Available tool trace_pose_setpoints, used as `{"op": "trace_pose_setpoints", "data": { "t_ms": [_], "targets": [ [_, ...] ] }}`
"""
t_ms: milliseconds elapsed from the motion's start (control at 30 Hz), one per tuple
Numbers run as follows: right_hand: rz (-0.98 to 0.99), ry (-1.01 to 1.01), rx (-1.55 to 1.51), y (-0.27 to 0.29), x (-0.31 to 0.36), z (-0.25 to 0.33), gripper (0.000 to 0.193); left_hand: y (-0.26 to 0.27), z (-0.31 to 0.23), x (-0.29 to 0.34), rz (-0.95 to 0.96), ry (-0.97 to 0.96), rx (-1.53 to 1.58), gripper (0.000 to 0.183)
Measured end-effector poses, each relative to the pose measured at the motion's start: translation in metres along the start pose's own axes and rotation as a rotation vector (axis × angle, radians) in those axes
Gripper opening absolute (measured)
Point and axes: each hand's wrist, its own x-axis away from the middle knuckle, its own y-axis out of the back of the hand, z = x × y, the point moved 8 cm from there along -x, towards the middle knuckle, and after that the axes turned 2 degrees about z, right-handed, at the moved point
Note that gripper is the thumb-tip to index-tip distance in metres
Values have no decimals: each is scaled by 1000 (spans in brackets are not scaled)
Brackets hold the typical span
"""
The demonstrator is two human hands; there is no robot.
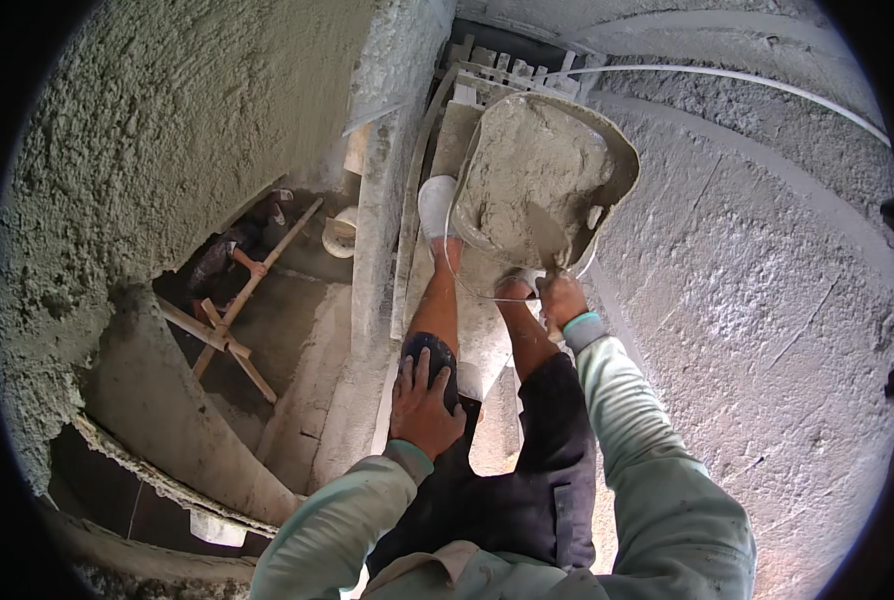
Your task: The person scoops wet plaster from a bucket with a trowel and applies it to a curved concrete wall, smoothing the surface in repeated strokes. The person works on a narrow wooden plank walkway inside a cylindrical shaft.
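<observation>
Gripped in my right hand [564,300] is a trowel [547,235], its blade dipped into the near side of a tub of grey mortar [527,160]. The tub [623,170] stands just beyond my feet, and its thin wire handle [449,225] hangs down on the near side. Part of the blade is sunk in the mix. Fingers spread, my left hand [427,410] lies flat on my left knee and holds nothing.
My feet are on a narrow plank platform [412,240]. A rough plastered wall [747,280] rises at the right, another [187,120] at the left. Down at the left, another person's hand [255,268] touches a wooden pole [272,255], near a pale bucket [341,232].
</observation>
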Motion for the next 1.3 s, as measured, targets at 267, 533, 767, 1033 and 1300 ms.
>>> {"op": "trace_pose_setpoints", "data": {
  "t_ms": [267, 533, 767, 1033, 1300],
  "targets": [
    [-225, -121, -191, 42, -134, 60, 33, -7, 5, -2, -1, 5, -11, 63],
    [-575, -185, -562, 94, -57, 63, 36, -9, -1, -3, 72, 23, -53, 66],
    [-449, -184, -316, -19, -28, -3, 32, 5, -4, -9, 90, 18, -72, 66],
    [-32, -397, -271, -27, -149, -22, 28, 1, 5, -8, 61, -9, -67, 65],
    [-338, -512, -515, 66, -106, 41, 32, -7, 1, -8, 61, -23, -132, 65]
  ]
}}
